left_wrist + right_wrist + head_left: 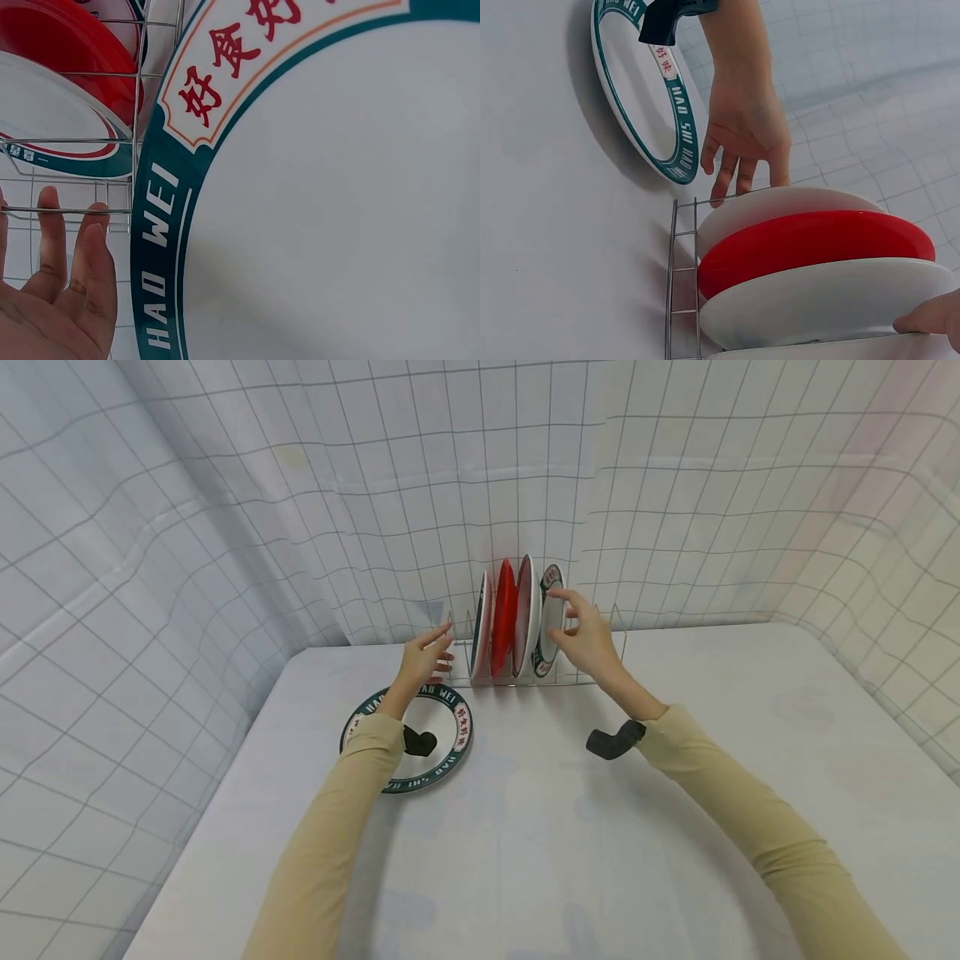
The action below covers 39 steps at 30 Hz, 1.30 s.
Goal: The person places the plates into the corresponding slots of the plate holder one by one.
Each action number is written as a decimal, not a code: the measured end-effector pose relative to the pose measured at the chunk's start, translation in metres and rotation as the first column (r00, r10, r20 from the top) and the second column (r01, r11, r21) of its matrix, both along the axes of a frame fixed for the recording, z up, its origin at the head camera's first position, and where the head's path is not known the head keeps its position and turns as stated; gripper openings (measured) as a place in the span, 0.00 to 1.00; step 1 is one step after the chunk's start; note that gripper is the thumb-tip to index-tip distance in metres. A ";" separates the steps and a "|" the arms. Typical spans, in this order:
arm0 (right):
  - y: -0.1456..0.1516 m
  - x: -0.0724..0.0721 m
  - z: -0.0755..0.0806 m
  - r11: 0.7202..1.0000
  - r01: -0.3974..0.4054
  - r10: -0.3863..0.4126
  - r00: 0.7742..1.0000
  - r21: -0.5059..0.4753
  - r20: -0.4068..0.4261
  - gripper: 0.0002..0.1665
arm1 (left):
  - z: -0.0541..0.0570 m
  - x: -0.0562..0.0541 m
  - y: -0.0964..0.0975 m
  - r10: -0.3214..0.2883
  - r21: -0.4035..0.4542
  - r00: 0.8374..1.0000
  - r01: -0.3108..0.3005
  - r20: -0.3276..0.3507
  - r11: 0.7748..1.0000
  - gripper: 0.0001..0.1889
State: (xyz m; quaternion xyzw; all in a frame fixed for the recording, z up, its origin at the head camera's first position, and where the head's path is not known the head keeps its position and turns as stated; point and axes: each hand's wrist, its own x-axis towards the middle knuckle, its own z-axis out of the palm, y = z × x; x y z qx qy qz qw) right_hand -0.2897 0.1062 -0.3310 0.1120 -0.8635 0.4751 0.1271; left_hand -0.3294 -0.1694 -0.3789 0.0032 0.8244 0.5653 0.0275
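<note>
In the head view, my right hand (588, 639) is at the rightmost plate (553, 618) in the wire rack, its curled fingers and thumb gripping the rim. This plate is white with a dark green patterned border and stands upright, slightly tilted. At the rack's left end, my left hand (426, 660) has loosely bent fingers beside the wires and holds nothing. Left wrist fingers (94, 255) lie close to a rack wire; contact is unclear. Beneath my left forearm, a large white plate (337, 187) with a green lettered border lies flat on the table.
The wire rack (457, 681) stands at the table's back edge. It holds a red plate (503, 618) between a white plate (482, 627) and another white plate (533, 618), all upright. Grid-patterned curtain (487, 468) surrounds the white table (510, 827).
</note>
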 end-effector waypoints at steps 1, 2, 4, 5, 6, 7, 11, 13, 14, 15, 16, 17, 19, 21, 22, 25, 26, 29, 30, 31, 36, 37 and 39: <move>0.000 -0.001 -0.001 1.000 0.000 0.000 1.000 -0.001 0.002 0.34 | 0.000 0.000 0.000 0.001 -0.002 1.000 -0.001 0.000 1.000 0.23; -0.001 -0.002 -0.002 1.000 0.000 0.000 1.000 -0.005 0.003 0.34 | 0.000 0.000 0.000 0.001 -0.003 1.000 -0.001 0.001 1.000 0.23; -0.001 -0.003 -0.004 1.000 -0.001 0.001 1.000 -0.007 0.005 0.34 | 0.000 0.000 0.000 0.003 0.001 1.000 -0.003 0.003 1.000 0.23; -0.001 -0.004 -0.004 1.000 -0.003 0.003 1.000 -0.008 0.008 0.35 | 0.000 0.000 0.001 0.003 0.001 1.000 -0.003 0.004 1.000 0.23; -0.001 -0.005 -0.005 1.000 -0.006 0.006 1.000 -0.006 0.010 0.35 | 0.000 0.000 0.001 0.004 0.003 1.000 -0.004 0.005 1.000 0.23; -0.001 -0.005 -0.005 1.000 -0.011 0.011 1.000 -0.002 0.011 0.35 | 0.000 0.000 0.001 0.004 0.006 1.000 -0.004 0.006 1.000 0.23; 0.000 -0.008 -0.006 0.999 -0.031 0.030 0.999 0.022 0.013 0.36 | -0.001 0.000 0.001 0.008 0.007 1.000 -0.008 0.006 1.000 0.24; 0.000 -0.009 -0.006 0.999 -0.037 0.037 0.999 0.034 0.015 0.36 | -0.001 -0.001 0.001 0.011 0.002 1.000 -0.011 0.004 1.000 0.24; 0.000 -0.010 -0.006 0.998 -0.041 0.040 0.999 0.039 0.018 0.36 | -0.002 -0.001 0.001 0.012 -0.003 1.000 -0.012 0.003 1.000 0.24; 0.000 -0.010 -0.006 0.998 -0.044 0.043 0.999 0.045 0.022 0.36 | -0.002 -0.001 0.001 0.014 -0.004 1.000 -0.014 0.003 1.000 0.24; 0.000 -0.010 -0.006 0.998 -0.046 0.045 0.999 0.052 0.028 0.36 | -0.002 -0.001 0.001 0.014 -0.006 1.000 -0.014 0.003 1.000 0.23; 0.000 -0.010 -0.005 0.997 -0.048 0.046 0.998 0.061 0.033 0.37 | -0.002 -0.001 0.001 0.015 -0.005 1.000 -0.015 0.003 1.000 0.23; 0.000 -0.010 -0.004 0.995 -0.051 0.047 0.998 0.083 0.042 0.38 | -0.003 -0.002 0.001 0.012 -0.005 1.000 -0.012 0.004 1.000 0.23; -0.001 -0.009 -0.003 0.993 -0.056 0.051 0.997 0.101 0.052 0.39 | -0.003 -0.002 0.001 0.010 0.001 1.000 -0.010 0.002 1.000 0.23; -0.001 -0.009 -0.002 0.993 -0.059 0.053 0.997 0.106 0.059 0.40 | -0.003 -0.002 0.001 0.009 -0.002 1.000 -0.009 0.002 1.000 0.23; -0.001 -0.009 0.000 0.993 -0.072 0.064 0.995 0.096 0.082 0.41 | -0.003 -0.002 0.001 0.010 -0.007 1.000 -0.010 0.000 1.000 0.24; -0.001 -0.009 0.000 0.993 -0.076 0.068 0.994 0.086 0.088 0.41 | -0.003 -0.002 0.001 0.012 -0.008 1.000 -0.012 -0.001 1.000 0.24; 0.000 -0.008 -0.004 0.995 -0.088 0.085 0.993 0.038 0.079 0.41 | -0.003 -0.003 0.000 0.014 -0.004 1.000 -0.014 0.003 1.000 0.23; -0.001 -0.008 -0.006 0.996 -0.091 0.089 0.994 0.025 0.067 0.40 | -0.003 -0.003 0.000 0.012 0.000 1.000 -0.012 0.005 1.000 0.23; -0.001 -0.006 -0.009 0.996 -0.090 0.090 0.994 0.009 0.055 0.40 | -0.003 -0.003 0.000 0.009 0.002 1.000 -0.009 0.007 1.000 0.23; -0.004 0.006 -0.020 0.994 -0.078 0.075 0.996 -0.071 -0.039 0.36 | -0.003 -0.003 -0.001 -0.002 0.010 1.000 0.002 0.011 1.000 0.23; -0.005 0.009 -0.022 0.993 -0.073 0.068 0.996 -0.088 -0.057 0.36 | -0.003 -0.003 -0.001 -0.002 0.009 1.000 0.001 0.010 1.000 0.23; -0.007 0.014 -0.027 0.991 -0.060 0.048 0.994 -0.122 -0.098 0.35 | -0.003 -0.003 -0.001 -0.002 0.007 1.000 0.002 0.010 1.000 0.23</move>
